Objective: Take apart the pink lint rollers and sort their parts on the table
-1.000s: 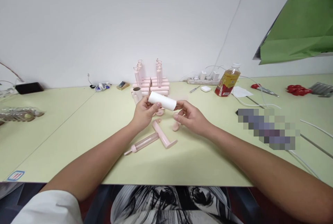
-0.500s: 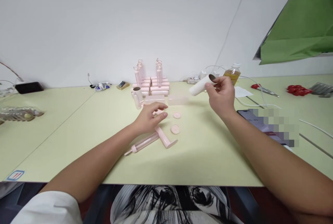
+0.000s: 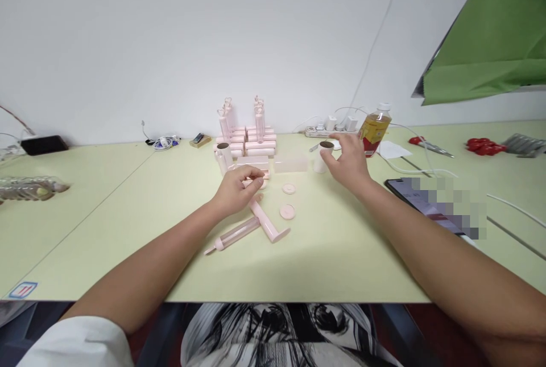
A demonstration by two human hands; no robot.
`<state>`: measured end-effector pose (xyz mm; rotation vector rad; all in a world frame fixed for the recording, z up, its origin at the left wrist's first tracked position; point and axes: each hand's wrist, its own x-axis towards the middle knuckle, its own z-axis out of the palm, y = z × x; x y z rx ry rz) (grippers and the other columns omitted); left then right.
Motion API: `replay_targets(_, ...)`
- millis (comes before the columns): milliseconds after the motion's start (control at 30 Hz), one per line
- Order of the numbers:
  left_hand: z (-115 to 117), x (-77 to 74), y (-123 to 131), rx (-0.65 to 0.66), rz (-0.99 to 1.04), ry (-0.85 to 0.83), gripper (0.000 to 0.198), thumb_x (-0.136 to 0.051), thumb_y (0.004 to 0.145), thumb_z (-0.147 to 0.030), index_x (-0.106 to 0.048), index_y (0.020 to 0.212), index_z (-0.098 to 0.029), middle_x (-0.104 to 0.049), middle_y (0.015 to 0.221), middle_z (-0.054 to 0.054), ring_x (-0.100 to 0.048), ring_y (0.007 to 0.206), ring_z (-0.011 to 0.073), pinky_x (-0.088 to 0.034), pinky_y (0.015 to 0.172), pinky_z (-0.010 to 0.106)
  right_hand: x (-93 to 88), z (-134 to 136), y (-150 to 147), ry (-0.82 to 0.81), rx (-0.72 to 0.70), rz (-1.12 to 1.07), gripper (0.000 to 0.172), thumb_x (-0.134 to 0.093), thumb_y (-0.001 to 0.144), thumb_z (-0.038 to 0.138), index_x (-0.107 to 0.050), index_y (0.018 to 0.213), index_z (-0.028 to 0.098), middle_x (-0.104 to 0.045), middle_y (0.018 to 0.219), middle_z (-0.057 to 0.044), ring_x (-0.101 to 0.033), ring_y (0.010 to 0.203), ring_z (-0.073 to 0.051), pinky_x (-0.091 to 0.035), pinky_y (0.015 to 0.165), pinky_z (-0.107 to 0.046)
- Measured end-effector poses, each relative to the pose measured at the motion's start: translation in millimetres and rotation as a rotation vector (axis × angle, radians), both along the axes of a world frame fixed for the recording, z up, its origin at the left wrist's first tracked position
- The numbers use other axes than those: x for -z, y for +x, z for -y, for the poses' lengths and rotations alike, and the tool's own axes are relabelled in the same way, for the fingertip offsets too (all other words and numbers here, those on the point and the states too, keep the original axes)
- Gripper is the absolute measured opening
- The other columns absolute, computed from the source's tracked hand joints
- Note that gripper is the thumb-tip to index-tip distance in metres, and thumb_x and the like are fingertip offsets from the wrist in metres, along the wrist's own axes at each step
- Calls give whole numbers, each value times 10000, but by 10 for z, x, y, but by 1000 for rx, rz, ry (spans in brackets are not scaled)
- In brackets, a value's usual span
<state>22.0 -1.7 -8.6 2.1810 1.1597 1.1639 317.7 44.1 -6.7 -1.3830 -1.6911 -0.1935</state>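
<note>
The white cardboard tube (image 3: 320, 164) stands upright on the table, its dark hollow end facing up. My right hand (image 3: 350, 163) is just right of it, thumb close to the rim and fingers spread, with nothing in its grasp. Over some pink parts hovers my left hand (image 3: 239, 189), empty, with its fingers loosely bent and apart from the thumb. Below it lie a pink tube with a flared foot (image 3: 268, 222) and a clear-bodied pink cylinder with a narrow tip (image 3: 236, 234). Two round pink discs (image 3: 287, 211) rest flat to their right.
Behind are stacked pink tubes (image 3: 261, 145), another upright tube (image 3: 224, 157) and a translucent block (image 3: 290, 164). On the right are a drink bottle (image 3: 375, 130), a phone (image 3: 420, 202), cables and red-handled tools (image 3: 430, 145). A power strip (image 3: 326, 131) lies by the wall.
My right hand has brought the white tube left and down, stood it upright on the table and let go. My left hand has shifted slightly left.
</note>
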Motion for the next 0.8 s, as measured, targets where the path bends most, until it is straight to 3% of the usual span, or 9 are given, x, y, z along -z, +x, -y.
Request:
replay_targets(33,-7,2,-5,-14,6,-2,152,-586,843,-319,-677,884,-204,-707,894,42,-635,840,188,-492,725,293,-53,98,-62,-31,-86,19,298,-562,837,327,-625,1088,180,-612,1135,-146,-553,1051,-290,-441,859,-409)
replay_targets(100,-17,2,-17,-36,19,-4,151,-583,841,-314,-677,868,-200,-704,868,37,-630,815,181,-484,704,283,-127,311,-218,-242,-428,114,244,-565,853,352,-661,996,179,-649,979,-103,-594,803,-211,-461,726,-332)
replay_targets(167,-20,-4,-26,-50,39,-2,151,-582,839,-309,-678,860,-194,-701,844,32,-622,783,170,-475,695,276,-146,501,-378,-463,-719,234,220,-600,842,366,-689,946,194,-659,940,-70,-593,763,-178,-454,689,-291)
replay_targets(233,-14,-17,-31,-66,64,-1,151,-585,834,-307,-678,851,-189,-694,812,26,-611,748,160,-468,686,271,-119,617,-496,-596,-851,345,176,-596,844,322,-710,910,206,-665,917,-54,-600,781,-171,-444,693,-276)
replay_targets(333,1,-39,-28,-85,99,8,152,-591,825,-309,-675,822,-183,-673,758,16,-588,710,147,-456,670,262,-55,626,-527,-687,-823,458,161,-558,833,222,-715,805,203,-680,836,-44,-605,745,-171,-420,662,-272)
replay_targets(467,8,-56,-27,-79,113,-1,159,-584,823,-313,-671,817,-180,-646,711,6,-555,661,132,-439,625,249,-6,467,-369,-722,-590,492,169,-555,809,195,-695,715,199,-694,796,-52,-597,667,-180,-388,594,-281)
replay_targets(633,39,-125,-87,-36,25,-36,179,-576,812,-334,-670,806,-181,-619,676,3,-500,592,119,-394,546,240,39,298,-233,-593,-471,418,184,-548,851,241,-727,867,199,-692,969,-104,-627,844,-245,-443,716,-326)
replay_targets(800,121,-300,-198,188,-158,-175,200,-573,804,-360,-636,724,-187,-517,596,-19,-422,530,100,-330,495,228,86,260,-229,-600,-467,458,255,-476,904,252,-721,953,199,-671,1046,-113,-621,944,-263,-455,798,-353)
